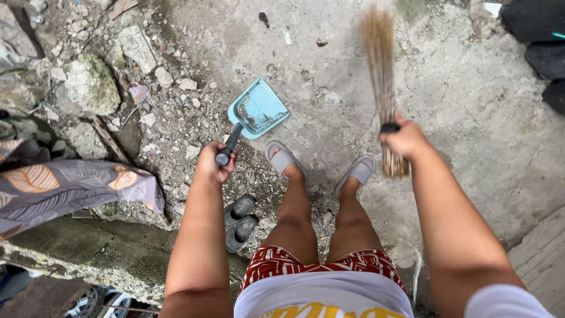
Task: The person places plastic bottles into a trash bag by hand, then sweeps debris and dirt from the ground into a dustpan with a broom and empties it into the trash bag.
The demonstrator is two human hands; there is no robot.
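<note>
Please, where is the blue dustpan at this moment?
In the head view, the blue dustpan lies on the concrete ground left of centre, ahead of the grey slippers; the left hand holds its dark handle.

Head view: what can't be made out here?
- Stick broom: tips motion-blurred.
- Dustpan: handle end hidden inside the left hand.
- Right hand: fingers out of sight behind the broom bundle.
- Dark sandals: partly hidden by the left forearm.
- Dark objects: cut off by the right edge.

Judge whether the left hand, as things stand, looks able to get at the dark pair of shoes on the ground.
Probably not freely: the left hand is shut around the dustpan handle. The shoes lie uncovered below it, nothing between.
</note>
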